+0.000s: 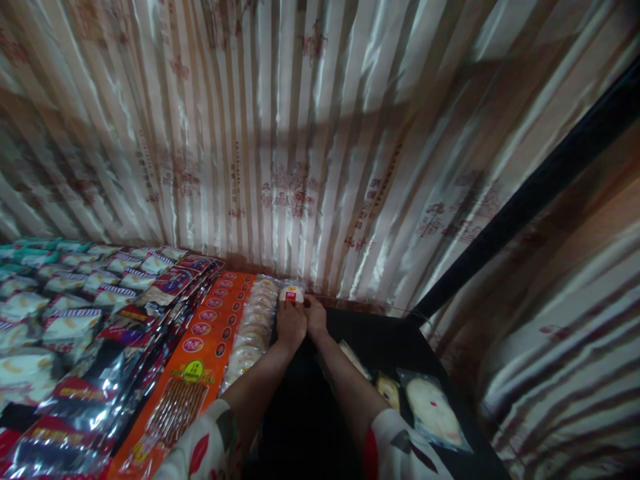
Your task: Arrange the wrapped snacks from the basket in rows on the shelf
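One small round cake packet [292, 293], pale with a red label, sits at the far end of a row of wrapped cakes [251, 330], close against the foot of the striped satin curtain [300, 133]. The left hand [291, 324] reaches to its near edge with the fingers held together and laid against the wrapper. The right hand [316, 315] is pressed beside it at the packet's right side, and the two hands touch each other. Whether either hand pinches the packet or only rests on it cannot be told, as the fingertips are too small and dim. Both forearms come out of white sleeves with red markings [395, 447]. Just left of the row lies a strip of orange packs [197, 363] with round red labels, then shiny dark foil bags [95, 393], then white and teal bags [30, 313] further left. To the right, the black worktop [390, 333] carries clear-wrapped flat pastries [433, 410] near the right forearm.
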A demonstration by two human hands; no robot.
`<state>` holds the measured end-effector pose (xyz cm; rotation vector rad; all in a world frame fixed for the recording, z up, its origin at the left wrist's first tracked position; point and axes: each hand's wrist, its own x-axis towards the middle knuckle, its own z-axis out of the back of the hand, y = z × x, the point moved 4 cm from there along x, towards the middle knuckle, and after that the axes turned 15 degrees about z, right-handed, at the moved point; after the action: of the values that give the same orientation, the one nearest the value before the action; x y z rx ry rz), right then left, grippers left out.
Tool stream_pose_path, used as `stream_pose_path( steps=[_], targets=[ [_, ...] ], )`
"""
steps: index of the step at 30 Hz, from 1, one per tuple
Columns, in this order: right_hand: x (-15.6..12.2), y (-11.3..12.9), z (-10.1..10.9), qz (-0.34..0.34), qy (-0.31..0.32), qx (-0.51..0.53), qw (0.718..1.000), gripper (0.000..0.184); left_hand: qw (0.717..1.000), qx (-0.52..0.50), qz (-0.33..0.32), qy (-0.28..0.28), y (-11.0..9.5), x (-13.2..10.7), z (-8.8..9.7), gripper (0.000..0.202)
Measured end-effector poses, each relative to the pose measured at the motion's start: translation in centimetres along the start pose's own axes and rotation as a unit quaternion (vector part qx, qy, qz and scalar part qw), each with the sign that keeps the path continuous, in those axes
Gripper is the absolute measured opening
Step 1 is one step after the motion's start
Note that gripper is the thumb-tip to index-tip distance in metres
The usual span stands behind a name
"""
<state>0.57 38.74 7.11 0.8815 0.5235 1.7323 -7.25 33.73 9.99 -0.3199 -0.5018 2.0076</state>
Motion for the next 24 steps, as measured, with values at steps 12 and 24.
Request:
stream_pose_path(
  steps=[12, 24],
  targets=[
    [-0.7, 0.5, -0.2, 0.039, -0.042, -0.064, 0.996, 0.028, 0.996, 0.045, -0.033, -0.067, -0.2, -0.2, -0.6, 0.036],
    [-4.0, 1.4, 1.7, 0.053, -0.007, -0.055, 0.997, 0.034, 0.996, -0.074, 0.053, 0.009, -0.3, -3.7, 0.6, 0.033]
  ],
)
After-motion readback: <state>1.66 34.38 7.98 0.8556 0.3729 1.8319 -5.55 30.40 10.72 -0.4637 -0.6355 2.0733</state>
